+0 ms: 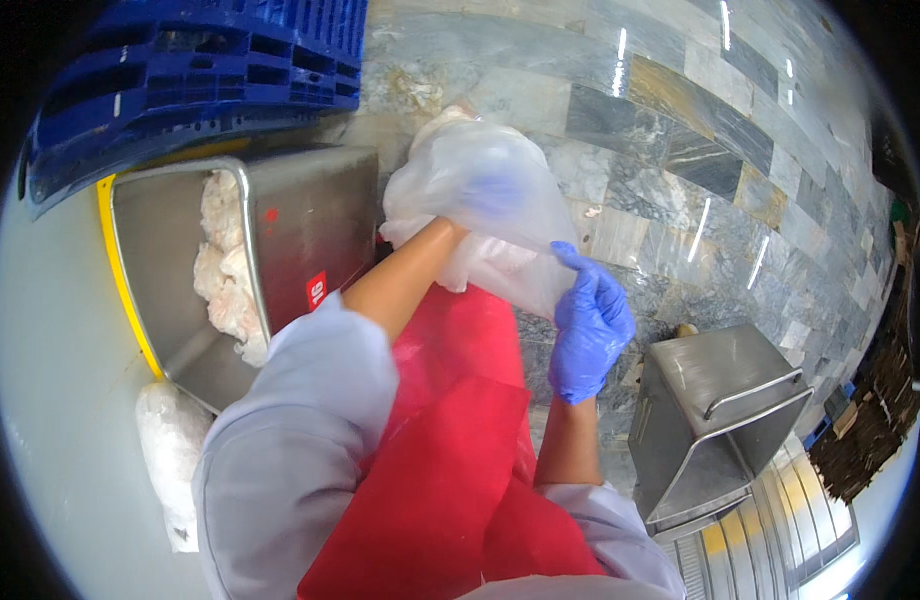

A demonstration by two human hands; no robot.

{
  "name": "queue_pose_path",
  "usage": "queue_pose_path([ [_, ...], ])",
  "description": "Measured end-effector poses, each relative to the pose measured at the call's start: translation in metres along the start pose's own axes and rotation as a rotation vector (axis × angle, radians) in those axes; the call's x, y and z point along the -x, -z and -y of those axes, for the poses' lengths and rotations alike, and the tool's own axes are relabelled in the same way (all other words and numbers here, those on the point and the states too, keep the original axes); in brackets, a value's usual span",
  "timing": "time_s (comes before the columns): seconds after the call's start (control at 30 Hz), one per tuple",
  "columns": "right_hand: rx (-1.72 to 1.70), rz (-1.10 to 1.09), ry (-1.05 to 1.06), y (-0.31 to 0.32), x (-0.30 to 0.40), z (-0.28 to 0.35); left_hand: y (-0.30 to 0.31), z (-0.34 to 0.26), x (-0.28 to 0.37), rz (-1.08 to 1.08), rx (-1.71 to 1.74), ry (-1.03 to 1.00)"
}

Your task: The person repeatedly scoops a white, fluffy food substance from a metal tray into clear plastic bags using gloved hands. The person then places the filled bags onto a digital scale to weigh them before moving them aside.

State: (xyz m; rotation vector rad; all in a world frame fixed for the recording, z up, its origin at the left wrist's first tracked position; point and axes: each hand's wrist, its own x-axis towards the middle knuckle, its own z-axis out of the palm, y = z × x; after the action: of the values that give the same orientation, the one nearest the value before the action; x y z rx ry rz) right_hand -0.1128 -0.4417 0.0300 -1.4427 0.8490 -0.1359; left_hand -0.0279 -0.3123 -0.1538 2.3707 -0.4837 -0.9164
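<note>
A translucent plastic bag point(430, 176) with pale contents is in front of my red apron, over the tiled floor. My left hand point(493, 187), in a blue glove, is inside the bag and shows only as a blur through the film, so its fingers cannot be made out. At the right side of the bag's mouth, my right hand point(591, 315), also in a blue glove, pinches the plastic edge between its fingers. Whitish, pinkish pieces, perhaps fat or skin, show at the lower part of the bag, and similar pieces point(231, 277) lie in a steel bin point(313, 217) on the left.
A blue plastic pallet point(204, 75) stands at the upper left, behind the steel bin. Beside the bin lies a filled whitish bag point(167, 457). A smaller steel container point(722, 375) with a handle stands at the right, near a metal grating point(760, 525). The marble-tiled floor point(647, 165) looks wet.
</note>
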Motion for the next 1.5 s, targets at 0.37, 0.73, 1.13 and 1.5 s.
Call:
queue_pose_path([
  [0.37, -0.096, -0.001, -0.004, -0.008, -0.018, 0.005, 0.01, 0.07, 0.144, -0.452, 1.131, 0.144],
  [0.73, 0.004, 0.151, 0.061, -0.02, -0.007, -0.012, -0.078, 0.052, 0.069, -0.057, -0.071, 0.33],
  [1.13, 0.123, 0.271, 0.13, -0.041, 0.015, -0.005, -0.045, 0.085, -0.083, -0.181, 0.201, 0.087],
  [1.5, -0.153, 0.135, -0.06, -0.024, -0.012, 0.006, 0.037, 0.046, -0.029, -0.051, 1.08, -0.097],
])
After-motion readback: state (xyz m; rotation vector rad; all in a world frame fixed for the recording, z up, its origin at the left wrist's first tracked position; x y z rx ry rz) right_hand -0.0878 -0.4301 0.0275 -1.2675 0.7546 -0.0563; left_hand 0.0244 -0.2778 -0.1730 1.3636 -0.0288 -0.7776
